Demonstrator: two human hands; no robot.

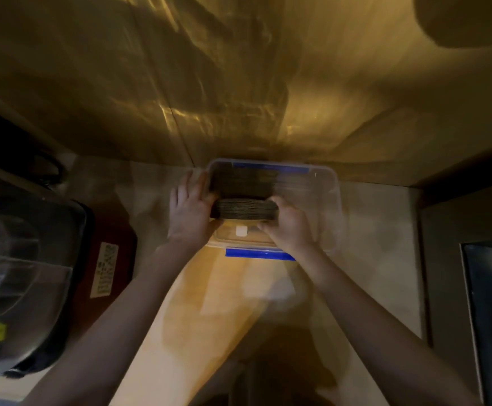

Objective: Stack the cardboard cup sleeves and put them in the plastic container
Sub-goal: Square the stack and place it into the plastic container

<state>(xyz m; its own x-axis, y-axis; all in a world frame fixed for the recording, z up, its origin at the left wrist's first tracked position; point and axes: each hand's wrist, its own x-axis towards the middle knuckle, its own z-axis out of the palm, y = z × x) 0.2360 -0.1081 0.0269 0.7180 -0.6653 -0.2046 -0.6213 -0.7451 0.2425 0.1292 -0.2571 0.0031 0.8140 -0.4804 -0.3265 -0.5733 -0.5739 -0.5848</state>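
Your left hand and right hand press from either side on a stack of cardboard cup sleeves, gripping it between them. The stack lies on its edge, held over the left part of the clear plastic container, close to its near wall; whether it touches the bottom you cannot tell. Beyond it, further inside the container, sits another dark stack of sleeves. The container has blue latches at its near and far rims and rests on a light countertop against a yellowish wall. A dark appliance with a label stands to the left.
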